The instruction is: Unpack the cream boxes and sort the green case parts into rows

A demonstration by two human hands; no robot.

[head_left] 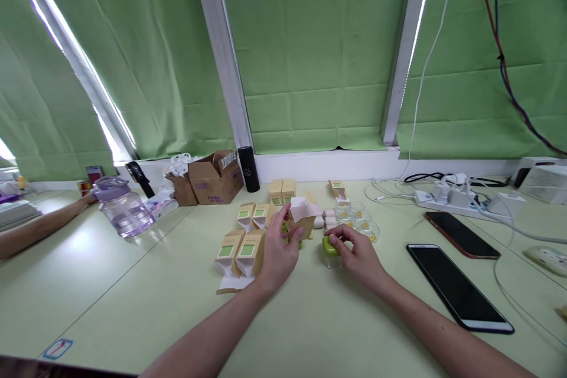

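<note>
A co-worker's forearm point(39, 225) enters left of the purple jug point(121, 207), its hand hidden behind it. Right of the jug, the left hand point(278, 248) grips an open kraft box point(302, 217) — a green item beneath is mostly covered. Further right, the right hand point(358, 254) pinches a green case point(330, 245) resting on the table point(133, 307) — its details unclear.

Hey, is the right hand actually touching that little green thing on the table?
Touching. The head view shows the right hand with its fingers curled over the top of the green thing, no gap visible between them.
</note>
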